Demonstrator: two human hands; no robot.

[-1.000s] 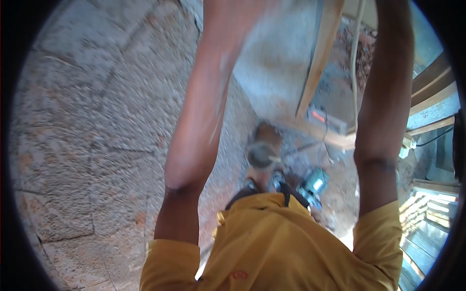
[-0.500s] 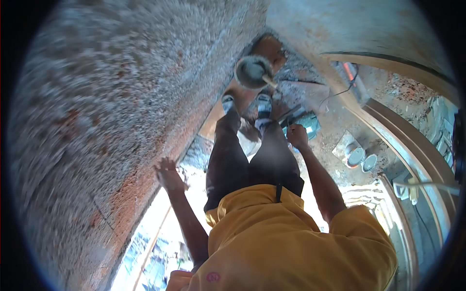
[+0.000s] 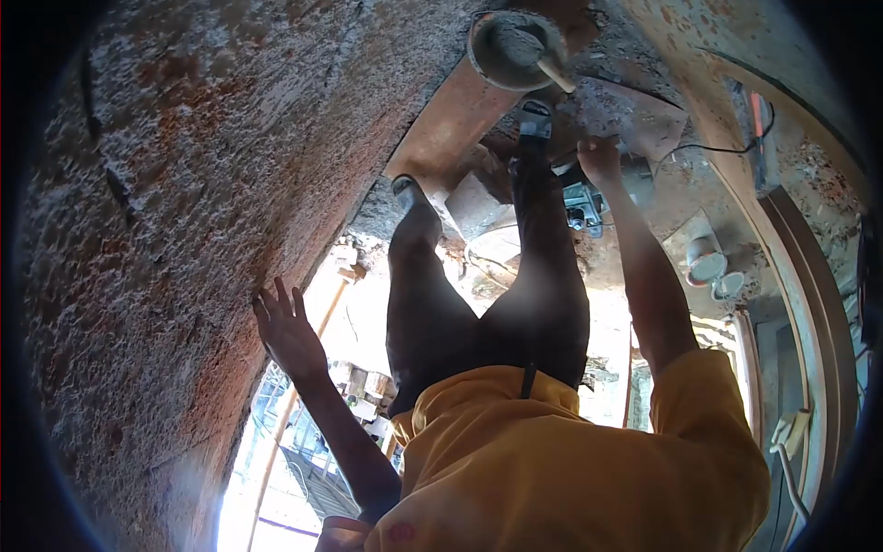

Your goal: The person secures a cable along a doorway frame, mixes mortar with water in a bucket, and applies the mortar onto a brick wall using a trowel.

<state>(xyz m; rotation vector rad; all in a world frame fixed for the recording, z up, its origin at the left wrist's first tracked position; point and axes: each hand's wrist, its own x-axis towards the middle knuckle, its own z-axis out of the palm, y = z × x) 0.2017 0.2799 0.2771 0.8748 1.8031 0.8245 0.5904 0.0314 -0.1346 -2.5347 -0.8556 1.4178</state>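
Observation:
My left hand (image 3: 290,333) is open, its fingers spread against or very near the rough, patchy wall (image 3: 175,230); I cannot tell if they press on it. My right hand (image 3: 600,164) is closed, held out over the floor beside my right leg. Something dark and thin shows by its fingers, too unclear to name. Ahead of my feet stands a round pan (image 3: 486,72) holding grey mix, with a light wooden handle (image 3: 556,75) sticking out over its rim.
A reddish-brown plank (image 3: 451,129) runs along the wall's foot under the pan. A teal machine-like object (image 3: 581,204) sits below my right hand. A dark cable (image 3: 704,147) crosses at right, near a curved frame (image 3: 809,276) and two pale round containers (image 3: 708,267). Bright openings lie below.
My legs have moved apart, with the left foot farther back. The view has shifted, so the pan sits higher. My left hand's fingers are more spread; my right hand stays closed.

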